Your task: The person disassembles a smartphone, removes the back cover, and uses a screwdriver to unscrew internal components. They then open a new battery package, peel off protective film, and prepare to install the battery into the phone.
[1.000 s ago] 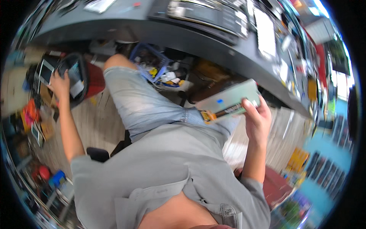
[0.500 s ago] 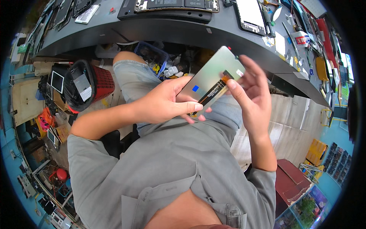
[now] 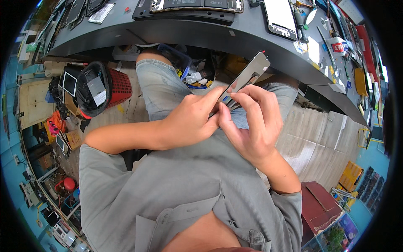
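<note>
A thin phone screen (image 3: pixel 251 68), its silvery back toward me and a dark flex cable along it, is tilted over my lap with its far end up and to the right. My left hand (image 3: pixel 191 115) is closed around its near left edge. At the near end, my right hand (image 3: pixel 257 122) has its fingers curled and its thumb and fingertips against the screen, close to a small blue sticker. My fingers cover the lower part of the screen, so exactly what the right fingertips pinch is hard to see.
The grey workbench (image 3: pixel 180 29) curves across ahead, bearing an opened phone (image 3: pixel 197 4), a white-faced phone frame (image 3: pixel 280 19) and tools. Under it is a blue bin (image 3: pixel 176 59) of scraps. A red bin (image 3: pixel 119 86) with a black liner stands left, a brown-red case (image 3: pixel 321 206) at lower right.
The screen has turned more edge-on. My right hand has moved from its upper right side down and left to its near end, fingers now curled in. My left hand still holds it.
</note>
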A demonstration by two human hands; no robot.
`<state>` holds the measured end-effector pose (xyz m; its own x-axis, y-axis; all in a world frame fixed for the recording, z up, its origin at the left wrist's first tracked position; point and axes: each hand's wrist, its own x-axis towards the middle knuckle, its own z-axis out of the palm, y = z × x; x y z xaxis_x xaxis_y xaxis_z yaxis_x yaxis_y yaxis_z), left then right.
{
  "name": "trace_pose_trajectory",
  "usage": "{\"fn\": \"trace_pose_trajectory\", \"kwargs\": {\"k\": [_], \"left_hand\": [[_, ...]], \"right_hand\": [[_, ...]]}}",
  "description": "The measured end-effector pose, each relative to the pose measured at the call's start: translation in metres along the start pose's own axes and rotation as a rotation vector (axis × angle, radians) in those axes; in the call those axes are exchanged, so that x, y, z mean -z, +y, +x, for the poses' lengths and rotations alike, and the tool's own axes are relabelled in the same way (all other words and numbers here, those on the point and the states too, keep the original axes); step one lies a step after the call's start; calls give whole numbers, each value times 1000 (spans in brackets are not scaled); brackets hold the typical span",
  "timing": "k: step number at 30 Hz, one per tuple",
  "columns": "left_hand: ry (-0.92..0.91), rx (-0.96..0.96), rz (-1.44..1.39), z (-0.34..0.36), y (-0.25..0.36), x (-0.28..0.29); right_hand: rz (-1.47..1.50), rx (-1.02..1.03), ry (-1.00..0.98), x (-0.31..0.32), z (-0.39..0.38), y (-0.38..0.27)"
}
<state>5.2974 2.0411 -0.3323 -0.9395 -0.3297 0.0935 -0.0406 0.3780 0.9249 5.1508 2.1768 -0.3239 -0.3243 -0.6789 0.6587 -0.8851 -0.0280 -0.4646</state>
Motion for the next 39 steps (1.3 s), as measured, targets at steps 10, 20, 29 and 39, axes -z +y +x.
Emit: {"fn": "trace_pose_trajectory", "kwargs": {"k": [10,20,29,39], "left_hand": [[116,-219,297,-3,-4,-3],[182,-332,395,3,-16,0],[296,-163,218,3,-13,6],[157,-155,278,-1,-14,12]], "right_hand": [[15,-144,7,-4,4,-8],[303,-442,-107,-4,4,-15],[420,-616,-146,9,2,-9],[517,-886,-200,36,13,-3]]}}
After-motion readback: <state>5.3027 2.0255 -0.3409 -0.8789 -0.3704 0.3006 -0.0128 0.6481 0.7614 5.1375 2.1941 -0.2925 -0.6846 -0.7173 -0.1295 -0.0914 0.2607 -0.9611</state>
